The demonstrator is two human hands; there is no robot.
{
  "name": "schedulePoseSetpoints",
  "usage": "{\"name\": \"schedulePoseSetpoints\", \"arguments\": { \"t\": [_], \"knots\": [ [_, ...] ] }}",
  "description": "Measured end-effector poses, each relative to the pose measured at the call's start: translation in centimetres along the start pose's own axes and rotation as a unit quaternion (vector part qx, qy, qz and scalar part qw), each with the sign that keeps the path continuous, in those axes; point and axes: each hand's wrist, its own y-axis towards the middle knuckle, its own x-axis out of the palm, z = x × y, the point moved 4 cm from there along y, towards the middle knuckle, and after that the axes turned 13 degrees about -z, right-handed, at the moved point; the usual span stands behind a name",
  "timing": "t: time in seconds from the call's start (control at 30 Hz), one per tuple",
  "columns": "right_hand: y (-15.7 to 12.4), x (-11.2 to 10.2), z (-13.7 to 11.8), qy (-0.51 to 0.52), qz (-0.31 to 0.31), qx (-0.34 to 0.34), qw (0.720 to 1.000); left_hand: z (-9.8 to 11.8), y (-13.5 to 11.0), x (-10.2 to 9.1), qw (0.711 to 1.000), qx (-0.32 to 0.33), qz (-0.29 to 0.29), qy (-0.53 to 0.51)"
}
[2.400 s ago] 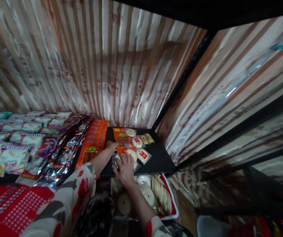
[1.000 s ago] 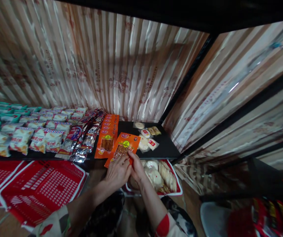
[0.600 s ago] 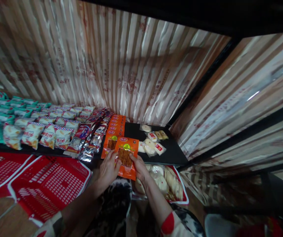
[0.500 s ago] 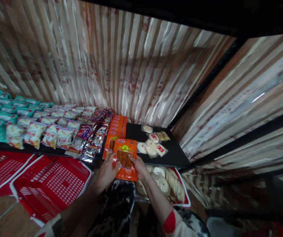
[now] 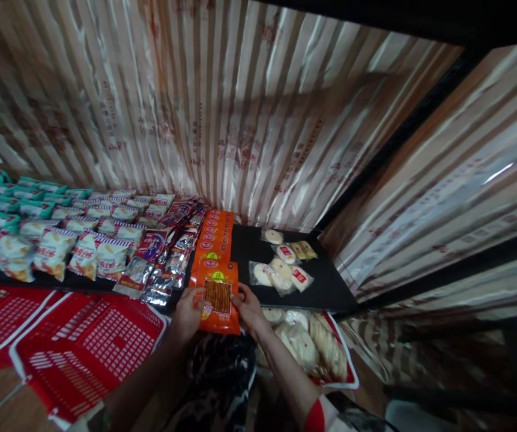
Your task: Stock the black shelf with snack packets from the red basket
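Note:
An orange snack packet with a clear window showing brown sticks is held between both hands at the shelf's front edge. My left hand grips its left side, and my right hand pinches the right side. Behind it, a row of overlapping orange packets runs back toward the wall, and the held one covers the front of that row. Just left of the row lie purple and silver packets. To the right, round white cakes in clear wrappers lie on the black shelf.
White snack bags and green bags fill the shelf's left part. Beneath it are a red basket and, at right, another red basket of wrapped cakes. Dark frame bars stand before the striped sheeting.
Both hands have shifted the orange packet slightly left, now nearly in line with the row behind it. The view has turned a little.

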Motion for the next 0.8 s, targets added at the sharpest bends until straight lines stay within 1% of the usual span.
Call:
{"name": "schedulePoseSetpoints", "arguments": {
  "t": [0.1, 0.2, 0.3, 0.43, 0.53, 0.7, 0.8],
  "knots": [
    [1.1, -0.5, -0.2, -0.122, 0.037, -0.019, 0.992, 0.2, 0.8, -0.3, 0.999, -0.010, -0.005, 0.053],
    [2.4, -0.4, -0.6, -0.249, 0.066, -0.041, 0.965, 0.3, 1.6, -0.3, 0.994, -0.035, -0.027, 0.101],
    [3.3, -0.1, -0.9, -0.331, 0.095, -0.062, 0.937, 0.5, 2.1, -0.3, 0.988, -0.045, -0.048, 0.140],
    [4.1, 0.2, -1.0, -0.370, 0.108, -0.078, 0.920, 0.7, 2.5, -0.1, 0.982, -0.051, -0.075, 0.167],
    [4.4, 0.3, -0.8, -0.387, 0.117, -0.063, 0.912, 0.8, 2.6, -0.1, 0.979, -0.040, -0.086, 0.179],
    [4.6, 0.3, -0.8, -0.391, 0.123, -0.054, 0.911, 0.6, 2.1, 0.0, 0.981, -0.009, -0.074, 0.177],
    [4.8, 0.4, -0.8, -0.386, 0.122, -0.052, 0.913, 0.8, 1.4, 0.2, 0.977, 0.028, -0.086, 0.194]
  ]
}}
